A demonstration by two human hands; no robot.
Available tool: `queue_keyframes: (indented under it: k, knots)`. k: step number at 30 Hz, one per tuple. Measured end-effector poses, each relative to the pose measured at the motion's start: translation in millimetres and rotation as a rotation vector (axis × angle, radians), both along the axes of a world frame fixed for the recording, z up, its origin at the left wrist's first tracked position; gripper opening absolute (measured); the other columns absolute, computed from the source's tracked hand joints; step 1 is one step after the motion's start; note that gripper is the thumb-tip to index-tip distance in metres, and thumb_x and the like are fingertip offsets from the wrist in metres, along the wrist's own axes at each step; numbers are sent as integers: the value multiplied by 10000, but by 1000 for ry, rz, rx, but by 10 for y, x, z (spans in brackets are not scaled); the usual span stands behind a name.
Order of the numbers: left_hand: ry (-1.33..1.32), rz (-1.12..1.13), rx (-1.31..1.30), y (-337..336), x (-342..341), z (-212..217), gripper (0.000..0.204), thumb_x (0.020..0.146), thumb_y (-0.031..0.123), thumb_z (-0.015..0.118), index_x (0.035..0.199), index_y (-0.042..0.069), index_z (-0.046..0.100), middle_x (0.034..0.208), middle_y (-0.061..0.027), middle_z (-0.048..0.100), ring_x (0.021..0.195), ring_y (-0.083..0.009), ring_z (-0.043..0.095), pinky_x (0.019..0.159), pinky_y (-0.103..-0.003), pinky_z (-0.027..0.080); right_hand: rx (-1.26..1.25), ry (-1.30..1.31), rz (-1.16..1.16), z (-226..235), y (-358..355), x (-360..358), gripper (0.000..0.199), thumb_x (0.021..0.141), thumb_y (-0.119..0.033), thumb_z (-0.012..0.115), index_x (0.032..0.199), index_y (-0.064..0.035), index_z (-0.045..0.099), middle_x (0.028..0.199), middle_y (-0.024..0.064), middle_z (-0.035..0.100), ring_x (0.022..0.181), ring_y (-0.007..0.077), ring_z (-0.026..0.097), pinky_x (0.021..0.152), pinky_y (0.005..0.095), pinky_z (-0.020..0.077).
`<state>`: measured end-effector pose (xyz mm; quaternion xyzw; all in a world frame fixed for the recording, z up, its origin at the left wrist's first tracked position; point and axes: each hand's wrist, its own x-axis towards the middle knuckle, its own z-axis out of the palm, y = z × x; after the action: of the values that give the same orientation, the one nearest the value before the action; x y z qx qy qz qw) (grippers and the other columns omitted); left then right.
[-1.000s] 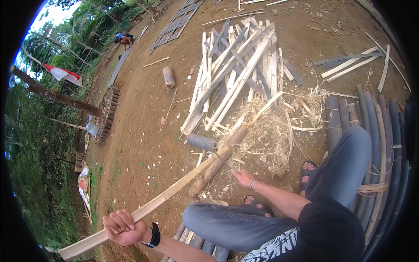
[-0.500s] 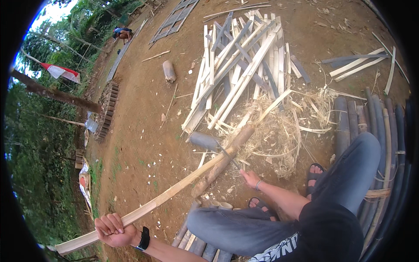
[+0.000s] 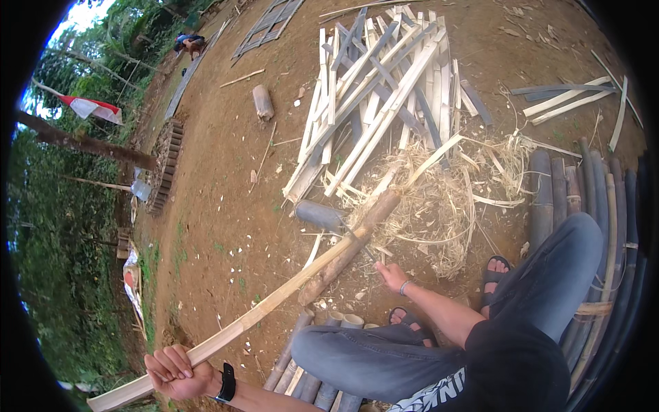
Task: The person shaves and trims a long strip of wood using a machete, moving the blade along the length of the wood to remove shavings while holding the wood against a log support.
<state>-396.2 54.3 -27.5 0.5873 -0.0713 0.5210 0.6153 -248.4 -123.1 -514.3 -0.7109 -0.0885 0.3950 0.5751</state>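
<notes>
My left hand point(image 3: 177, 371), with a black watch at its wrist, is closed around a long pale bamboo slat point(image 3: 254, 314) near its lower-left end. The slat slopes up to the right and lies over a short round log point(image 3: 328, 280) on the ground. My right hand point(image 3: 392, 276) grips a knife point(image 3: 364, 247); its handle is mostly hidden in my fingers. The thin dark blade crosses the slat where it meets the log. Pale curled shavings point(image 3: 446, 230) are heaped beyond the log, and a dark bamboo piece point(image 3: 319, 215) lies beside it.
A pile of split bamboo slats point(image 3: 384, 96) lies ahead. Bamboo poles point(image 3: 542, 189) are stacked at my right, and cut bamboo ends point(image 3: 351, 321) show by my knee. A short bamboo block point(image 3: 262, 103) lies farther left. Far off, another person point(image 3: 190, 44) bends down.
The view has shifted slightly. My left hand and the slat's near end sit a little lower in the picture. Both grips are the same, and the blade is still at the slat.
</notes>
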Motion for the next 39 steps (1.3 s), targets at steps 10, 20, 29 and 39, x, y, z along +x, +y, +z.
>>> queue_keyframes:
  k: [10, 20, 29, 39]
  knots:
    - [2, -18, 26, -219, 142, -1, 316, 931, 165, 449, 646, 136, 316, 499, 28, 274, 358, -58, 247, 360, -186, 218, -77, 274, -70, 27, 109, 242, 723, 852, -680, 403, 457, -76, 434, 439, 56, 475, 365, 197, 478, 409, 371, 388]
    - [-1, 2, -9, -225, 105, 27, 316, 930, 208, 416, 644, 138, 300, 467, 28, 258, 347, -58, 234, 318, -182, 195, -123, 532, -157, -86, -118, 184, 717, 820, -684, 469, 455, -67, 441, 437, 58, 468, 387, 194, 492, 412, 352, 396]
    - [-20, 19, -40, -352, 141, 60, 335, 919, 211, 428, 623, 151, 284, 482, 34, 244, 371, -55, 212, 340, -188, 172, -147, 170, 67, 397, -37, 100, 717, 822, -697, 437, 499, -58, 475, 458, 59, 494, 397, 194, 509, 425, 352, 427]
    - [-6, 190, -17, -381, 297, 174, 374, 966, 252, 366, 614, 169, 272, 463, 55, 224, 350, -44, 188, 309, -187, 175, -198, 233, -46, 223, -74, 165, 724, 833, -683, 439, 490, -46, 461, 448, 69, 474, 367, 196, 482, 381, 339, 378]
